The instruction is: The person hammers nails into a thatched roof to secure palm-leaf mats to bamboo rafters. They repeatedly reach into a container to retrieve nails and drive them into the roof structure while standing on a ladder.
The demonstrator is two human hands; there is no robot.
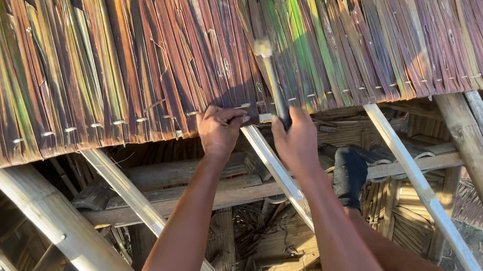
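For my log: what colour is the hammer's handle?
Dark, nearly black handle, gripped by the right hand; head view.

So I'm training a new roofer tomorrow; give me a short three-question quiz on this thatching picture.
1. True or false: the right hand grips a hammer.
2. What does the left hand pinch against?
A. a rope
B. the lower edge of the leaf thatch
C. a bucket
3. What pale pole runs between the two hands?

Key:
1. True
2. B
3. A bamboo rafter
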